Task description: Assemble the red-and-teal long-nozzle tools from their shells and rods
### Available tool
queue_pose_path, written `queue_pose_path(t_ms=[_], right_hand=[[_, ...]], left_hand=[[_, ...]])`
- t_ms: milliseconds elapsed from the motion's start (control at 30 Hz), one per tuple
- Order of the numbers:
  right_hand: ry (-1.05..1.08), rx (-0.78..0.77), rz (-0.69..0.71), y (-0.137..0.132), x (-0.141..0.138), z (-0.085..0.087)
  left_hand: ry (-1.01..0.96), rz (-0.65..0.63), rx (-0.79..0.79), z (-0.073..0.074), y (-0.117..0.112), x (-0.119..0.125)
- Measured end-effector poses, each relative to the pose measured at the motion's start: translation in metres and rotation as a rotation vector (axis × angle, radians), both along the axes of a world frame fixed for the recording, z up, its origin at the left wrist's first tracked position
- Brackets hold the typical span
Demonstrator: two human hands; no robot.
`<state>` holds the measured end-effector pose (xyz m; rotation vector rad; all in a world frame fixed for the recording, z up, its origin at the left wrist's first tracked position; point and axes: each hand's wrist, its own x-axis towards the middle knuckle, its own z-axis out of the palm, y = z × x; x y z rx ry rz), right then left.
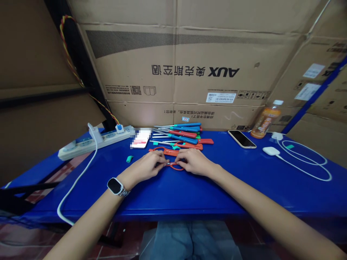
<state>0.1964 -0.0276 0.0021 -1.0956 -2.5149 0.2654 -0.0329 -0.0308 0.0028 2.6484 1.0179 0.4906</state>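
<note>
My left hand (148, 167) and my right hand (195, 161) meet low over the blue table, fingers pinched. Between them is a thin red wire (177, 168) with a loop and a small pale or metal bit near the left fingertips; both hands grip it, though its ends are hidden by fingers. Just behind the hands lies an orange handle piece (170, 153), with a red wire curving at its left. Farther back is a pile of long-necked lighters (187, 139) with blue, red and green handles, their metal tubes pointing left. A small green cap (129, 159) rests left of my left hand.
A white power strip (108, 135) with plugs and a cable runs along the left edge. A pale card or phone (142, 138) lies left of the pile. To the right are a phone (242, 139), a drink bottle (265, 121) and a white charger (271, 151). Cardboard (173, 47) walls the back.
</note>
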Motion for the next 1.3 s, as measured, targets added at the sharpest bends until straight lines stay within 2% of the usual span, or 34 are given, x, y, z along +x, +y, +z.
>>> queue_pose_path(t_ms=[400, 633, 933, 1167, 1300], right_hand=[[0.024, -0.018, 0.014, 0.001, 0.001, -0.002], [0.026, -0.02, -0.009, 0.001, 0.001, -0.003], [0.014, -0.008, -0.011, 0.001, 0.0, -0.003], [0.045, -0.029, -0.017, -0.001, -0.002, -0.002], [0.067, -0.049, -0.024, 0.0, 0.0, -0.003]], left_hand=[[-0.042, 0.014, 0.005, -0.008, 0.001, 0.002], [-0.042, 0.042, 0.017, -0.006, 0.003, 0.002], [-0.076, -0.027, -0.006, -0.011, 0.006, 0.0], [-0.09, 0.035, -0.022, -0.01, 0.004, 0.004], [-0.161, 0.054, -0.102, -0.013, 0.008, 0.006]])
